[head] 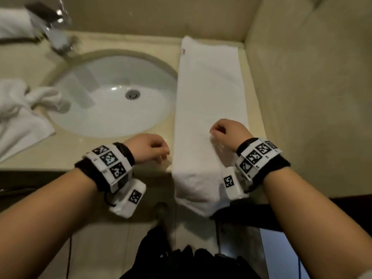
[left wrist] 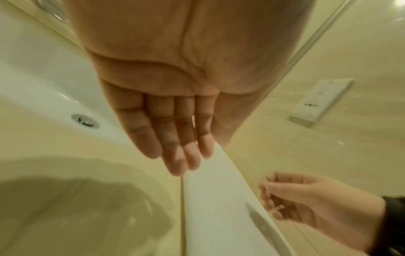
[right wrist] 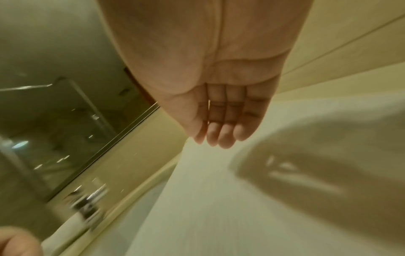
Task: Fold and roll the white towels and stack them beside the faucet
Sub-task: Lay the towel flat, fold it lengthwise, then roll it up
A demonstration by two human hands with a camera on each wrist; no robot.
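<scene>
A long white towel (head: 209, 93), folded into a narrow strip, lies on the counter to the right of the sink, and its near end hangs over the front edge. My left hand (head: 149, 148) is at the towel's left edge near the counter front. In the left wrist view its fingers (left wrist: 175, 147) are straight and hold nothing, just over the towel (left wrist: 214, 216). My right hand (head: 227, 131) is over the towel's near part. Its fingers (right wrist: 221, 131) are straight and empty above the towel (right wrist: 197, 207), where its shadow falls.
The faucet (head: 58, 35) stands at the back left behind the oval sink (head: 66, 73). A crumpled white towel (head: 20, 109) lies left of the sink, and another white towel (head: 14, 23) sits beside the faucet. A wall (head: 302, 87) closes the right side.
</scene>
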